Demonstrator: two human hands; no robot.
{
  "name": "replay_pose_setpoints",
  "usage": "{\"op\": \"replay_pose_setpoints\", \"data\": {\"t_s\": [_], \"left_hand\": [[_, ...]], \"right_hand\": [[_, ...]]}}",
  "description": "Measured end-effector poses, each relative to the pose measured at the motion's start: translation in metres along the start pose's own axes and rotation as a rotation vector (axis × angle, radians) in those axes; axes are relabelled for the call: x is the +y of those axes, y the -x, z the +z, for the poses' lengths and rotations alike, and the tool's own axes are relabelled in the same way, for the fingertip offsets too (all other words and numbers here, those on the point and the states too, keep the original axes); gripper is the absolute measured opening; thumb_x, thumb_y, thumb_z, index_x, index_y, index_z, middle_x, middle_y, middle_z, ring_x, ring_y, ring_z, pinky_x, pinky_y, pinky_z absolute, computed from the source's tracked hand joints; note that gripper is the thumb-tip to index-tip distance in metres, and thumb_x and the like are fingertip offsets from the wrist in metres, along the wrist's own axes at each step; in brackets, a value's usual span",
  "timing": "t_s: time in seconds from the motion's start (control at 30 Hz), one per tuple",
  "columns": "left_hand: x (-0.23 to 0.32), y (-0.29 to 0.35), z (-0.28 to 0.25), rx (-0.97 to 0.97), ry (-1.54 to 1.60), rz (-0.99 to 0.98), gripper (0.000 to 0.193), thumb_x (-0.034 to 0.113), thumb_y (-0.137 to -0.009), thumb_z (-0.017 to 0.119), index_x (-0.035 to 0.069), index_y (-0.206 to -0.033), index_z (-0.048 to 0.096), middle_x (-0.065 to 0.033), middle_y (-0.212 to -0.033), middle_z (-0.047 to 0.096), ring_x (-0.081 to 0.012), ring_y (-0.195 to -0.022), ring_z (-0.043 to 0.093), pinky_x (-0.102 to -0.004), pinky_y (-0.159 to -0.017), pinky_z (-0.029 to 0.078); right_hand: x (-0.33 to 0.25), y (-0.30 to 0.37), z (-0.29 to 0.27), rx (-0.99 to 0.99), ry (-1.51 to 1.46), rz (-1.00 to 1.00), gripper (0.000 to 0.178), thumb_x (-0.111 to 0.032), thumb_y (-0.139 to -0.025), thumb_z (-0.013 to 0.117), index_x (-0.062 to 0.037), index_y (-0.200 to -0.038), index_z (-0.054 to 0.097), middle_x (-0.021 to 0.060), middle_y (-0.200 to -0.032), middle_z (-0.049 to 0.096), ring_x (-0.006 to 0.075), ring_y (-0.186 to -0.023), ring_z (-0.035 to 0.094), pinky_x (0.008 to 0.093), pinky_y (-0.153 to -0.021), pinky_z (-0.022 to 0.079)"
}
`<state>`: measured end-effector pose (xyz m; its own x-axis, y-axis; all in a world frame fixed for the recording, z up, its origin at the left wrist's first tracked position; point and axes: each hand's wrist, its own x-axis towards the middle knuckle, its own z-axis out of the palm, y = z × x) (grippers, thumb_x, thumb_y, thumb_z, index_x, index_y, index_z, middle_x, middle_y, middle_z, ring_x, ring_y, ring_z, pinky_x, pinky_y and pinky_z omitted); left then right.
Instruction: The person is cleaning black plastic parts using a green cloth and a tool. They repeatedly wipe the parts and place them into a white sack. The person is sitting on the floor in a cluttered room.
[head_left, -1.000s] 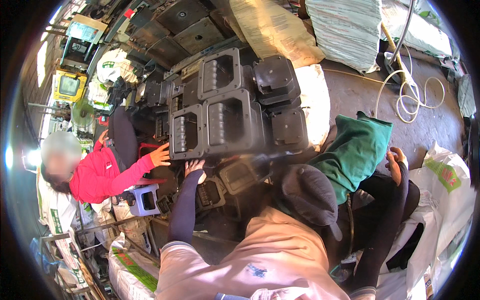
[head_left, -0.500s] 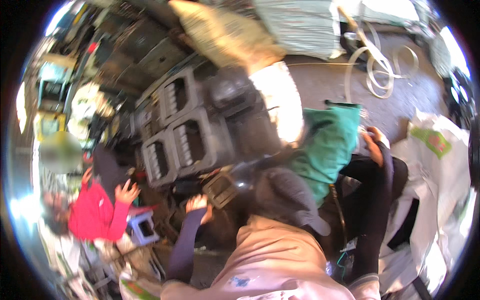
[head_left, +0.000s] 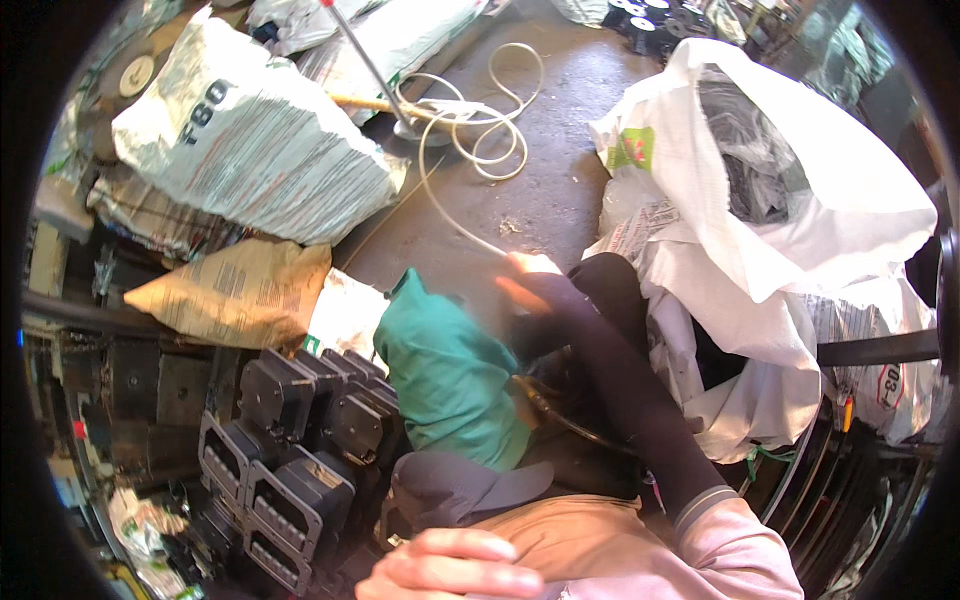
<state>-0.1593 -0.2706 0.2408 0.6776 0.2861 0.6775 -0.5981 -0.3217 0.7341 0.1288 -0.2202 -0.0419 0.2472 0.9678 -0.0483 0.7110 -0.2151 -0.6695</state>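
My left hand (head_left: 452, 566) is raised low in the picture, in front of the shirt. Its fingers are stretched out toward the right, with nothing seen in them. My right hand (head_left: 532, 284), smeared by motion, is near the dark knee (head_left: 612, 285), beside the near end of a pale hose (head_left: 455, 228). Whether it holds the hose I cannot tell. Green cloth (head_left: 450, 375) lies left of my right forearm, with a dark grey cap-shaped thing (head_left: 462, 488) below it. Black plastic housings (head_left: 300, 490) with rectangular openings stand stacked at the lower left.
A large white woven sack (head_left: 800, 240) with dark contents stands gaping at the right. Filled white (head_left: 270, 145) and tan (head_left: 245, 295) sacks lie at the left. The hose coils on the grey floor (head_left: 560, 130), near a metal rod (head_left: 365, 60). Black round parts (head_left: 660, 20) sit at the back.
The view has swung right, so the black housings now lie lower left and the person in red is out of sight. My left hand has come from beside the housings to my shirt.
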Motion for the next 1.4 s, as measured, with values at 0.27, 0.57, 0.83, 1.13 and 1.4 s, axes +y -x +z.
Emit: {"op": "replay_pose_setpoints", "data": {"t_s": [0.27,0.57,0.83,1.13,1.4], "left_hand": [[-0.027,-0.025,0.026,0.008,0.314,-0.047,0.012,0.008,-0.092,0.060,0.003,-0.081,0.057,-0.0230,-0.090,0.072,-0.0405,-0.093,0.070,-0.0573,-0.096,0.043],[-0.045,-0.053,0.019,-0.172,0.442,-0.185,0.011,0.007,-0.090,0.065,0.001,-0.082,0.060,-0.0225,-0.091,0.072,-0.0365,-0.097,0.070,-0.0568,-0.098,0.043],[-0.122,-0.014,-0.005,0.223,0.007,-0.798,0.035,-0.009,-0.084,0.065,-0.004,-0.119,0.063,-0.0131,-0.098,0.069,-0.0163,-0.091,0.065,-0.0283,-0.087,0.050],[-0.204,0.050,0.015,0.251,-0.037,-1.044,0.013,0.005,-0.085,0.067,0.000,-0.097,0.070,-0.0056,-0.088,0.070,-0.0106,-0.084,0.062,-0.0270,-0.079,0.049],[-0.231,0.062,0.022,0.168,-0.355,-0.951,0.019,0.013,-0.081,0.070,-0.002,-0.093,0.072,-0.0126,-0.094,0.067,-0.0219,-0.094,0.063,-0.0330,-0.086,0.048]], "right_hand": [[-0.006,-0.002,0.004,-0.084,0.034,0.042,0.044,-0.036,-0.090,0.063,-0.0020,-0.117,0.055,0.0247,-0.107,0.063,0.0436,-0.101,0.060,0.0483,-0.085,0.050],[-0.009,-0.005,0.007,-0.181,-0.037,0.200,0.046,-0.035,-0.091,0.061,-0.0017,-0.120,0.054,0.0238,-0.112,0.062,0.0404,-0.109,0.057,0.0476,-0.094,0.046],[-0.014,-0.005,0.002,-0.175,0.006,0.249,0.050,-0.040,-0.092,0.060,-0.0104,-0.132,0.054,0.0208,-0.118,0.065,0.0377,-0.115,0.060,0.0500,-0.095,0.049],[-0.026,-0.004,-0.021,0.160,-0.150,0.373,0.035,-0.033,-0.089,0.063,-0.0050,-0.109,0.062,0.0229,-0.099,0.067,0.0430,-0.097,0.063,0.0500,-0.085,0.050],[-0.027,-0.004,-0.027,0.537,-0.281,0.252,0.030,-0.030,-0.091,0.063,-0.0044,-0.106,0.065,0.0210,-0.102,0.068,0.0400,-0.095,0.065,0.0470,-0.081,0.051]]}}
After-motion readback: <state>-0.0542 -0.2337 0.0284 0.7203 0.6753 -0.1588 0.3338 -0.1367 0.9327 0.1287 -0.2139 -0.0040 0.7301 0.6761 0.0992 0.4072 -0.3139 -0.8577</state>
